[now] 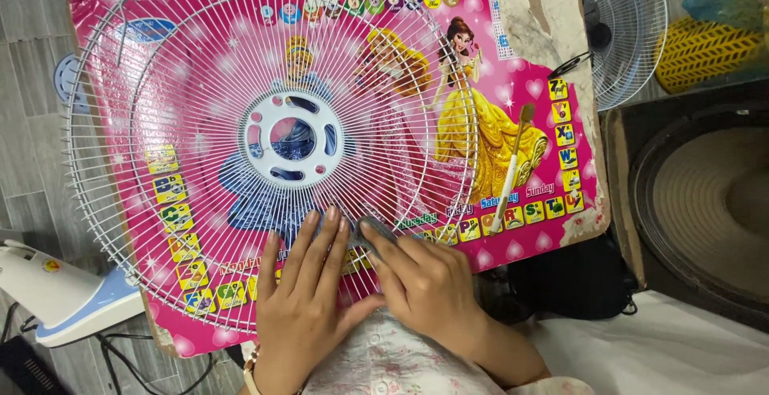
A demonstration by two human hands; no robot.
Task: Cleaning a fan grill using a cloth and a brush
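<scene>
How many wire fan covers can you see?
2. One big fan grille lies on the pink poster board, with the left hand and right hand pressing a grey cloth on it. Another grille is at top right, partly cut off.

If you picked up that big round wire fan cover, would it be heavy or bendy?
Probably light for its size: the wire fan cover is mostly thin spokes and open gaps. It likely holds its shape, thanks to the rim ring and plastic hub, though single wires may flex. Lying flat on the pink board under both hands, it shouldn't roll.
</scene>
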